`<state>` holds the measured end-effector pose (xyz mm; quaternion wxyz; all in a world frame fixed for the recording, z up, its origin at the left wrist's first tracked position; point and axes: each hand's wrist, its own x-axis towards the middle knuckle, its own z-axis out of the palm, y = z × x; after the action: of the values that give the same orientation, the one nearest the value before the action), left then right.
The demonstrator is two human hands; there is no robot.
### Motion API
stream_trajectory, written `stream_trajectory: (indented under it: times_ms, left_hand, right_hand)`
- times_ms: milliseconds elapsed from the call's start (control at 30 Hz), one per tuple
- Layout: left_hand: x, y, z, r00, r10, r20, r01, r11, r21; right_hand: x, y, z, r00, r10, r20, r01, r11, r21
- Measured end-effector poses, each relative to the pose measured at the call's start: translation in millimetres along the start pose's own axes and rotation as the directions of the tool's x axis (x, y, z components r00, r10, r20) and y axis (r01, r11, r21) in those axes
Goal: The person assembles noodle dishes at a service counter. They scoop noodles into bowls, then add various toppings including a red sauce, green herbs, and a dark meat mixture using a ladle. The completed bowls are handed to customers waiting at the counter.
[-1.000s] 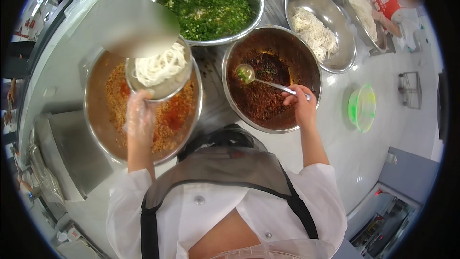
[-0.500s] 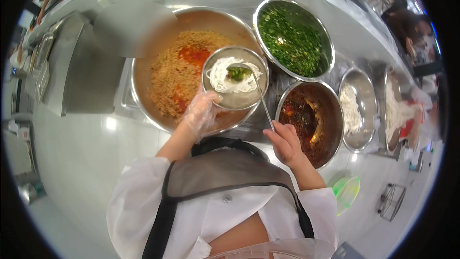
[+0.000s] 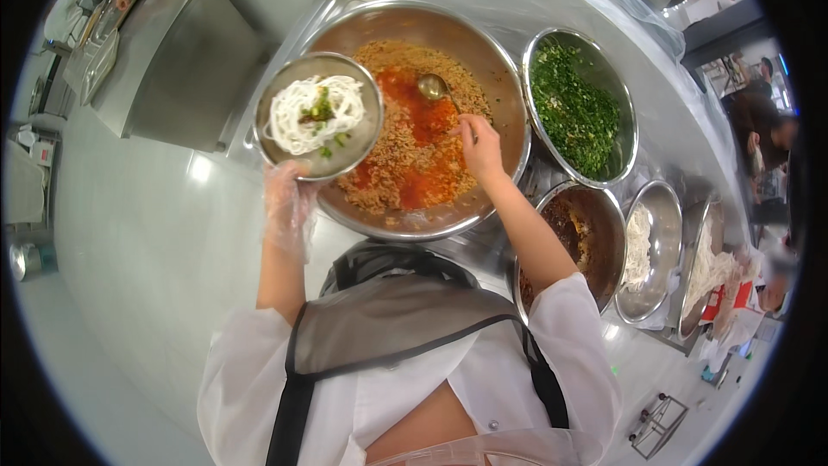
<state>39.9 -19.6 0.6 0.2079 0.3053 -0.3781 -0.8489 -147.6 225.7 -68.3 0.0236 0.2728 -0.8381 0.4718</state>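
My left hand (image 3: 289, 194), in a clear plastic glove, grips the near rim of a small metal bowl (image 3: 362, 134). White noodles (image 3: 293, 125) lie in it, topped with chopped greens (image 3: 317, 110) and some dark sauce. The bowl is held over the left edge of a large metal basin (image 3: 405, 231). Minced meat (image 3: 379, 164) with red oil (image 3: 423, 125) fills the basin's bottom. My bare right hand (image 3: 479, 142) is closed on the handle of a ladle (image 3: 433, 86), whose round head rests at the meat and oil.
Right of the basin stand a bowl of chopped greens (image 3: 573, 108) and a bowl of dark sauce (image 3: 569, 224). Two bowls of pale noodles (image 3: 638, 246) follow further right, where another person's gloved hands work. A steel cabinet (image 3: 194, 60) stands at the far left.
The small bowl has moved left with my left hand. My right hand has carried the ladle from above the noodles into the large basin. The greens now lie on the noodles.
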Motion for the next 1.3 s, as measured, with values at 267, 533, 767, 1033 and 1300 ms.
stream_trajectory:
  times_ms: [267,533,767,1033,1300]
  left_hand:
    - [-11,13,-18,0.998,0.016,-0.061,-0.024,0.991,-0.134]
    - [-3,0,-3,1.0,0.013,0.022,-0.012,0.999,-0.035]
    - [19,-27,39,0.988,-0.129,-0.085,0.138,0.985,0.104]
    - [34,-65,96,0.944,-0.247,0.217,0.251,0.968,0.009]
    - [73,-47,178,0.891,-0.329,0.313,0.313,0.944,0.1]
  right_hand:
    - [-9,-14,23,0.937,0.299,0.182,-0.343,0.891,0.298]
    - [19,-39,-36,0.814,0.563,0.144,-0.532,0.623,0.573]
    - [21,-122,-107,0.927,0.367,0.077,-0.345,0.754,0.559]
    - [-31,-118,-109,0.735,-0.588,0.338,0.678,0.636,-0.368]
    - [-24,-63,-195,0.913,-0.316,-0.259,0.219,0.914,-0.342]
